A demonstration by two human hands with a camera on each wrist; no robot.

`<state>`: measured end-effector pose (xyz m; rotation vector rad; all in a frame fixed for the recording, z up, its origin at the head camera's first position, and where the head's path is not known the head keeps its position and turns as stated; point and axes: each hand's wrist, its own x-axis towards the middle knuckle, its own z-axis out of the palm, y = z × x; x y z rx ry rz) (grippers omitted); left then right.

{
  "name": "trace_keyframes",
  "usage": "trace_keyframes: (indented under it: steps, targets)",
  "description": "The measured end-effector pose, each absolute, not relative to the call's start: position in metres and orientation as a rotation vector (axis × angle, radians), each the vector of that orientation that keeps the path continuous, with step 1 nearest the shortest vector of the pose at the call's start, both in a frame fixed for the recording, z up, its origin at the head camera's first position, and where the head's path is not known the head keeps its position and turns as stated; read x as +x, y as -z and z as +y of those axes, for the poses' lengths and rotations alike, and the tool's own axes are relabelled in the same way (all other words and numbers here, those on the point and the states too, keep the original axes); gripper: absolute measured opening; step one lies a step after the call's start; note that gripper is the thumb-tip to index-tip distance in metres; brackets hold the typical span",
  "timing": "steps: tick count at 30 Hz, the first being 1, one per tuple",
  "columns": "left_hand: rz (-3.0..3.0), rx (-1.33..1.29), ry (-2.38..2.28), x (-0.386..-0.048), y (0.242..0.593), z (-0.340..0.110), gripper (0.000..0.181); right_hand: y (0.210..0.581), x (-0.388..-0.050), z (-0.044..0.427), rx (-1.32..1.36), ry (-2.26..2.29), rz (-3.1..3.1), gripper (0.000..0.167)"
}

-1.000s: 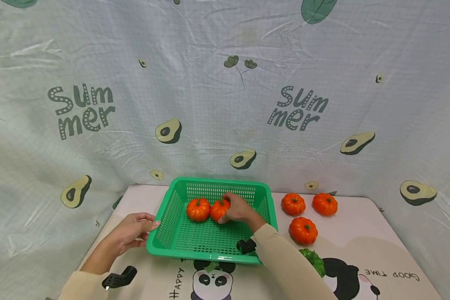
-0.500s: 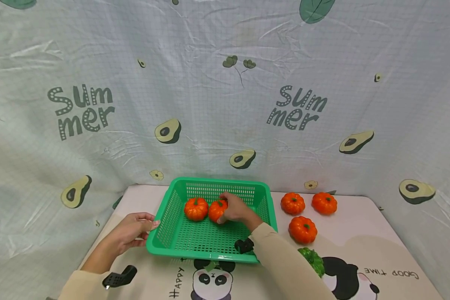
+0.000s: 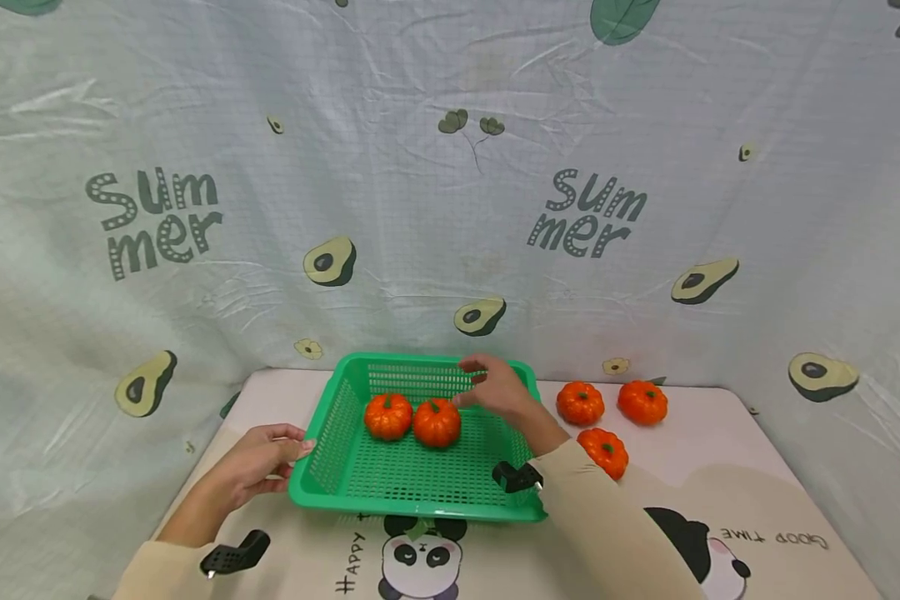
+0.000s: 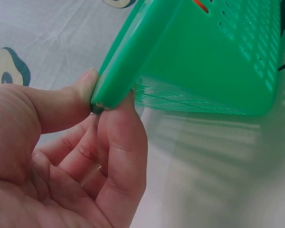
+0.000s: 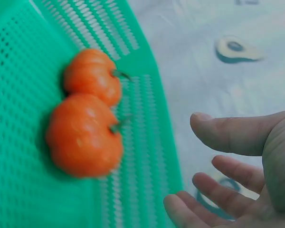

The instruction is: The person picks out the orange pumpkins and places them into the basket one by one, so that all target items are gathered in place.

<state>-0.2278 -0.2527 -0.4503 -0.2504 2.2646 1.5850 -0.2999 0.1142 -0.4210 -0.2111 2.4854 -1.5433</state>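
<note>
A green plastic basket stands on the table, and two small orange pumpkins sit side by side in its back half. The left pumpkin and the right pumpkin look to be touching. At the basket's left side my left hand pinches the rim between thumb and fingers. My right hand is above the basket's back right part, apart from the pumpkins. In the right wrist view its thumb and fingers are spread, with nothing between them.
Right of the basket lie three more pumpkins: one near its back corner, a far-right pumpkin and a nearer pumpkin, partly behind my right sleeve. A printed curtain hangs behind the table.
My right hand has let go of the right pumpkin and moved up and to the right. Both pumpkins in the basket shifted slightly left earlier. The left hand keeps its hold.
</note>
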Motion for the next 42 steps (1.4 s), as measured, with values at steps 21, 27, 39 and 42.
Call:
trace_keyframes:
  steps: [21,27,39,42]
  targets:
    - [2.255,-0.305,-1.565,-0.227,0.451,-0.261,0.038,0.413,-0.274,0.257,-0.137,1.324,2.664,0.06]
    - [2.256,-0.285,-1.563,-0.229,0.45,-0.259,0.038,0.436,-0.26,0.299,-0.093,1.239,2.701,0.063]
    - [2.263,-0.279,-1.556,-0.231,0.451,-0.255,0.036,0.486,-0.235,0.335,-0.088,1.194,2.681,0.082]
    - [2.264,-0.278,-1.555,-0.232,0.451,-0.254,0.035,0.495,-0.233,0.334,-0.094,1.178,2.697,0.087]
